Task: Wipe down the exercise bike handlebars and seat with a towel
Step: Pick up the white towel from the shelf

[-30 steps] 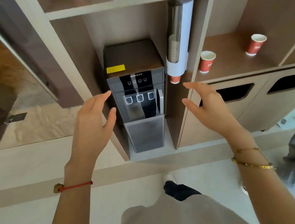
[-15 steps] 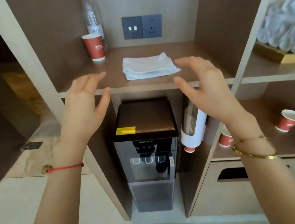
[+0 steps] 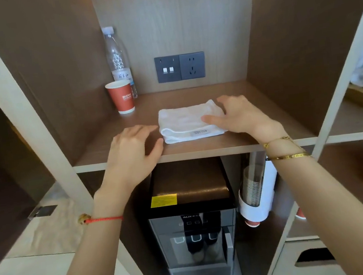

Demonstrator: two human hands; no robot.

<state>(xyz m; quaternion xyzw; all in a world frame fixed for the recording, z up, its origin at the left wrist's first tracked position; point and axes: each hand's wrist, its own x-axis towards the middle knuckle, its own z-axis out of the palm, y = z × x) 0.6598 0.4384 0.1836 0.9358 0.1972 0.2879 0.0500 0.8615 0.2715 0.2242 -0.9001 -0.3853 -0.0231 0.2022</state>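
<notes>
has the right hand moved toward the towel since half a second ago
Yes. The right hand has gone forward over the shelf edge and now rests on the folded towel's right end.

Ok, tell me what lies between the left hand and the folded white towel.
Only bare shelf, seen in the head view: the left hand rests just short of the towel.

The towel [image 3: 189,121] is small, white and soft-looking, folded into a flat, thick rectangle several layers deep. It lies on the brown wooden shelf [image 3: 233,141], roughly at the middle of the shelf's width and toward its near edge, long side running left to right. The rounded folds face the near side, where a small white label shows. Its right end is partly covered by a hand.
</notes>
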